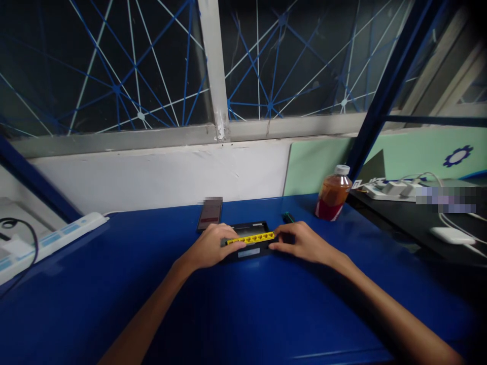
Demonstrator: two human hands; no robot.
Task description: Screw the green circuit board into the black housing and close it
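Observation:
A small black box with a row of yellow ports (251, 238) along its near side lies on the blue table (266, 314). My left hand (211, 247) grips its left end, fingers curled around the edge. My right hand (300, 241) holds its right end, fingers pressed against the side. Both forearms reach in from the bottom of the view.
A dark phone (209, 213) lies just behind the box. A bottle of amber liquid (333, 193) stands at the back right, a small green-tipped object (288, 217) beside it. A white power strip (53, 238) sits at left. Chargers and cables (395, 188) rest on the black desk at right.

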